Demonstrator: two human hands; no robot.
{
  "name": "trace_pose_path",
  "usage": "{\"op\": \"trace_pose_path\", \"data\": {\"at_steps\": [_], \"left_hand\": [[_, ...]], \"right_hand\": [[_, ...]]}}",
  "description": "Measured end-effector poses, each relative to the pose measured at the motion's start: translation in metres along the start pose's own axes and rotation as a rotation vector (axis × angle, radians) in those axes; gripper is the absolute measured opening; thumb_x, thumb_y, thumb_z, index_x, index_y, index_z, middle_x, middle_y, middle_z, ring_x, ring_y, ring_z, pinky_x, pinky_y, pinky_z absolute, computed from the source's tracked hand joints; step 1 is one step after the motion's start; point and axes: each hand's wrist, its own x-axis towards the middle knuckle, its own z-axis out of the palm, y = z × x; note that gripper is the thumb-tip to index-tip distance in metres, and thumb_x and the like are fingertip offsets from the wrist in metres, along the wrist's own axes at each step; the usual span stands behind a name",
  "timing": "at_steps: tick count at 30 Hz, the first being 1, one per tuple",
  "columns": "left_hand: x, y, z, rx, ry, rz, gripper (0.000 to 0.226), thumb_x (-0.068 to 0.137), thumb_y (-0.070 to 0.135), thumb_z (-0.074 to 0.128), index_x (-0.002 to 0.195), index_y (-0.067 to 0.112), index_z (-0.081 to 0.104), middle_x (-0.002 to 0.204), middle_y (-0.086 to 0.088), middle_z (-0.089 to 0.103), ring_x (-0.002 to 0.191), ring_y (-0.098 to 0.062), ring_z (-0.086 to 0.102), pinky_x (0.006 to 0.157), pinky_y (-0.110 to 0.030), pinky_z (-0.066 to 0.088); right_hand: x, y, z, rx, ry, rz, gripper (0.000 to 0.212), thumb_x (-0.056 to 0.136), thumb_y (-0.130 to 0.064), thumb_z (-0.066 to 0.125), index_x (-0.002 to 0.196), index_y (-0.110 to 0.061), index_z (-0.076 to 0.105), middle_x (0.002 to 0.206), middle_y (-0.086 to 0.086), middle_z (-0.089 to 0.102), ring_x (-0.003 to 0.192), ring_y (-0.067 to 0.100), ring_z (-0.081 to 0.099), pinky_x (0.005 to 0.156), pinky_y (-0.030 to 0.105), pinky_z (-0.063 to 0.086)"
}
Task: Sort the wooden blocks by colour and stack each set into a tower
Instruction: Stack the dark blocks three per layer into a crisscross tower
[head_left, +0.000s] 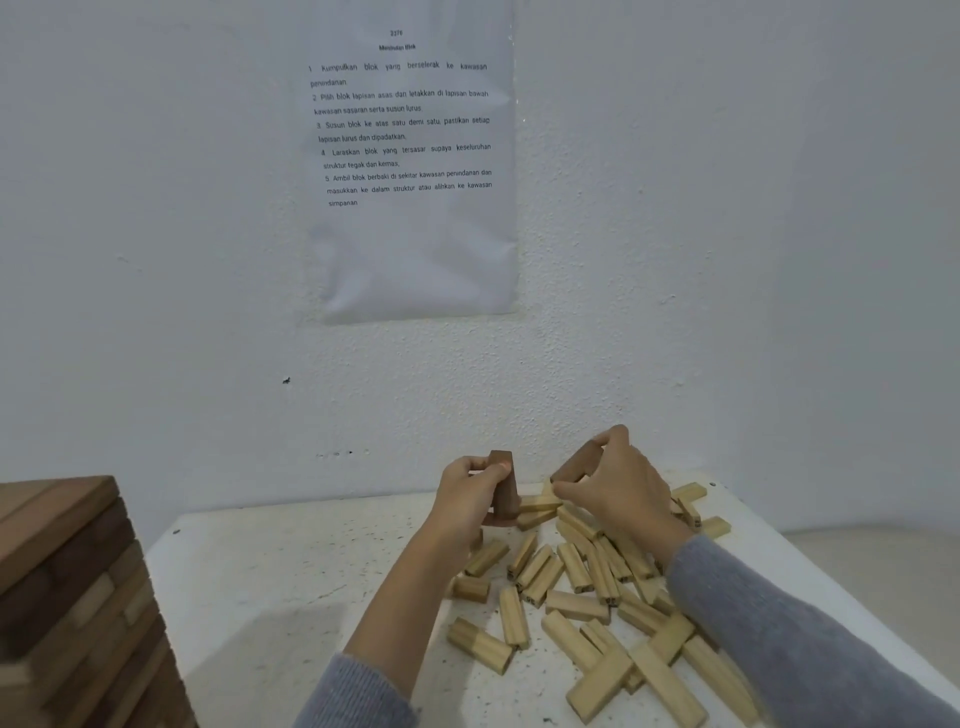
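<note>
Gripping a dark brown block upright at centre frame: the left hand, fingers and thumb curled round its middle. Just right of it, the right hand pinches a second dark block, tilted, between fingertips and thumb, above the far end of the pale blocks. These lie in a loose scatter from centre to lower right, several close to the right edge of the white table. Stacked tower: lower left, cut by the frame edge. Speckled tabletop separates tower and scatter. The far table edge meets the wall just behind both hands.
</note>
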Motion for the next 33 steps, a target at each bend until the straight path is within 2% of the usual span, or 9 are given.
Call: {"op": "trace_pose_path", "data": {"at_steps": [1, 5, 9, 14, 18, 21, 24, 29, 33], "left_hand": [[-0.006, 0.002, -0.001, 0.001, 0.0, -0.002, 0.022, 0.097, 0.015, 0.052, 0.116, 0.003, 0.053, 0.101, -0.02, 0.064, 0.074, -0.021, 0.062, 0.048, -0.021, 0.054], [-0.031, 0.004, -0.004, -0.017, 0.011, 0.022, 0.025, 0.096, 0.016, 0.054, 0.118, 0.004, 0.054, 0.097, -0.014, 0.063, 0.082, -0.025, 0.066, 0.069, -0.034, 0.059], [-0.059, 0.004, -0.009, -0.008, 0.054, 0.051, 0.022, 0.096, 0.015, 0.052, 0.117, 0.01, 0.053, 0.094, -0.007, 0.059, 0.087, -0.025, 0.065, 0.071, -0.034, 0.058], [-0.101, 0.001, -0.018, 0.026, -0.008, 0.04, 0.03, 0.094, 0.006, 0.051, 0.121, 0.016, 0.046, 0.089, -0.008, 0.056, 0.081, -0.023, 0.062, 0.065, -0.027, 0.055], [-0.134, -0.008, -0.027, 0.061, -0.066, 0.034, 0.028, 0.093, 0.004, 0.053, 0.119, 0.014, 0.049, 0.089, -0.005, 0.057, 0.083, -0.023, 0.061, 0.071, -0.03, 0.055], [-0.154, -0.018, -0.037, 0.09, -0.06, 0.027, 0.029, 0.091, 0.004, 0.054, 0.118, 0.013, 0.051, 0.097, -0.008, 0.056, 0.09, -0.026, 0.064, 0.073, -0.032, 0.056], [-0.17, -0.027, -0.049, 0.14, -0.039, 0.029, 0.026, 0.089, 0.005, 0.056, 0.113, 0.016, 0.052, 0.101, -0.011, 0.058, 0.098, -0.03, 0.065, 0.082, -0.037, 0.054], [-0.188, -0.04, -0.072, 0.185, -0.029, 0.026, 0.028, 0.087, 0.008, 0.062, 0.111, 0.021, 0.057, 0.093, -0.01, 0.06, 0.085, -0.021, 0.063, 0.084, -0.035, 0.054], [-0.196, -0.051, -0.089, 0.208, -0.039, 0.028, 0.027, 0.088, 0.011, 0.064, 0.112, 0.022, 0.059, 0.092, -0.011, 0.062, 0.081, -0.019, 0.062, 0.071, -0.025, 0.053]], "right_hand": [[-0.007, -0.002, -0.002, 0.05, -0.009, -0.012, 0.063, 0.07, -0.034, 0.079, 0.116, -0.022, 0.036, 0.091, -0.01, 0.052, 0.079, 0.01, 0.055, 0.059, 0.027, 0.043], [-0.037, -0.012, -0.011, 0.26, -0.109, -0.004, 0.064, 0.072, -0.022, 0.078, 0.118, -0.026, 0.034, 0.093, -0.004, 0.06, 0.076, 0.013, 0.063, 0.068, 0.035, 0.057], [-0.071, -0.017, -0.02, 0.384, -0.197, -0.023, 0.063, 0.075, -0.012, 0.078, 0.119, -0.024, 0.036, 0.081, -0.012, 0.052, 0.062, 0.001, 0.054, 0.048, 0.014, 0.043], [-0.112, -0.02, -0.028, 0.473, -0.272, -0.048, 0.067, 0.073, -0.001, 0.078, 0.121, -0.026, 0.038, 0.093, -0.007, 0.056, 0.078, 0.006, 0.056, 0.066, 0.024, 0.049], [-0.145, -0.024, -0.034, 0.476, -0.314, -0.094, 0.067, 0.074, 0.001, 0.077, 0.12, -0.031, 0.04, 0.092, -0.011, 0.048, 0.076, 0.0, 0.047, 0.052, 0.012, 0.039], [-0.166, -0.025, -0.031, 0.495, -0.358, -0.087, 0.071, 0.071, 0.002, 0.079, 0.123, -0.032, 0.044, 0.098, -0.005, 0.051, 0.078, 0.003, 0.049, 0.056, 0.02, 0.043], [-0.185, -0.029, -0.026, 0.509, -0.415, -0.093, 0.07, 0.072, 0.003, 0.078, 0.121, -0.035, 0.044, 0.093, -0.001, 0.051, 0.071, 0.01, 0.049, 0.05, 0.017, 0.038], [-0.21, -0.031, -0.016, 0.592, -0.517, -0.073, 0.07, 0.071, 0.004, 0.079, 0.123, -0.032, 0.048, 0.077, 0.0, 0.043, 0.068, 0.008, 0.047, 0.05, 0.018, 0.044], [-0.22, -0.025, -0.011, 0.614, -0.619, -0.084, 0.072, 0.06, -0.006, 0.089, 0.119, -0.032, 0.056, 0.091, 0.007, 0.054, 0.085, 0.018, 0.06, 0.08, 0.037, 0.059]]}}
